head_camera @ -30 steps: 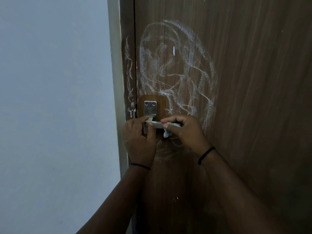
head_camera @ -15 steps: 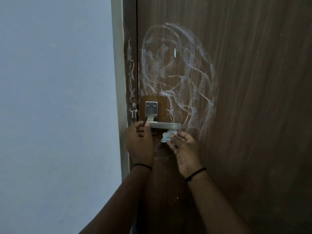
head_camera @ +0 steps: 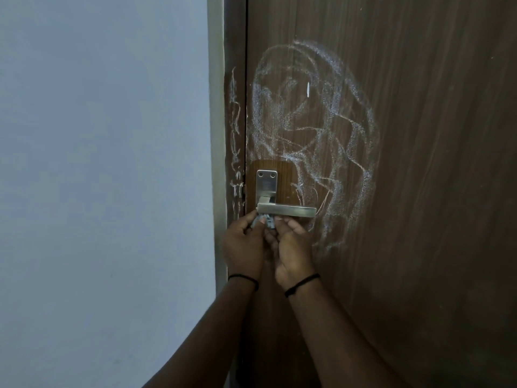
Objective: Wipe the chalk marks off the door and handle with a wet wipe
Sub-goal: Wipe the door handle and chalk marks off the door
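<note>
Both hands meet just under the inner end of the lever handle (head_camera: 286, 210), and the crumpled wet wipe (head_camera: 263, 221) sits between their fingertips. The left hand (head_camera: 244, 247) pinches the wipe from the left with curled fingers; the right hand (head_camera: 292, 249) closes on it from the right, thumb and fingers bent around its other side. The wipe touches the underside of the lever near the pivot.

Directly above the grip stands the steel backplate (head_camera: 266, 184) with its two screws. Left of the grip, just beside the left knuckles, run the door edge and the frame strip (head_camera: 235, 135), which carries thin chalk scratches; beyond it lies the pale wall (head_camera: 106, 163). To the right of the grip the lever's free end juts out, and past it the brown door (head_camera: 433, 191) is an open flat face. The chalk marks (head_camera: 316, 130) loop above and to the right of the grip, trailing down beside the right hand.

Half a second ago the left hand held the lever's pivot end and the right alone held the wipe below the bar; now the left has let go of the lever and joined the right on the wipe, closer to the door edge.
</note>
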Available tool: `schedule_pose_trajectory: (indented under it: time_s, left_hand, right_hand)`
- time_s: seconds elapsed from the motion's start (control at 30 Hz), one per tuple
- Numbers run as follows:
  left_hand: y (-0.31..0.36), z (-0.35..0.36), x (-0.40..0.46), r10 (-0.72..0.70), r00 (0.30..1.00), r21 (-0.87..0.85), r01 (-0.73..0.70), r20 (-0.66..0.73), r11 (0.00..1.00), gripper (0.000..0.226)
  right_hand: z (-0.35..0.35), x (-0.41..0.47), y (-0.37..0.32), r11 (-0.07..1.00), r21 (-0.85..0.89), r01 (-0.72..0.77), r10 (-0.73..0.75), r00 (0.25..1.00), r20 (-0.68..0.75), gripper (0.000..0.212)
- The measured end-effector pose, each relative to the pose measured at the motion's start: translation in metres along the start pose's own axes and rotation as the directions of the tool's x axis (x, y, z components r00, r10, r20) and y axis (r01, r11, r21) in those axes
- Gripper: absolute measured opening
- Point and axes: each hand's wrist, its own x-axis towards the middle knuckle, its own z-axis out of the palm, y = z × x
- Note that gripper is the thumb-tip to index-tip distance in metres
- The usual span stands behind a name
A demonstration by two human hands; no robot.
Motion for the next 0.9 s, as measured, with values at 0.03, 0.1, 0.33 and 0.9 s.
schedule_pose_trajectory:
  time_s: [0.03, 0.1, 0.33, 0.9]
  left_hand:
    - [0.001, 0.001, 0.004, -0.041, 0.999, -0.043, 0.039, -0.034, 0.998, 0.020]
    - [0.004, 0.005, 0.014, -0.113, 0.990, -0.097, 0.105, -0.086, 0.990, 0.014]
    - [0.003, 0.003, 0.022, -0.111, 0.991, -0.130, 0.100, -0.078, 0.987, 0.023]
    - [-0.016, 0.001, -0.008, -0.248, 0.968, -0.155, 0.243, -0.019, 0.958, 0.008]
  right_hand:
    - [0.000, -0.001, -0.001, 0.999, 0.034, -0.021, 0.019, 0.999, 0.050, 0.016]
    - [0.002, -0.002, -0.003, 0.996, 0.073, -0.050, 0.042, 0.993, 0.107, 0.019]
    - [0.003, -0.002, -0.006, 0.975, 0.164, -0.151, 0.128, 0.982, 0.139, 0.024]
    - [-0.027, -0.004, 0.010, 0.978, -0.062, 0.197, -0.205, 0.966, -0.160, 0.017]
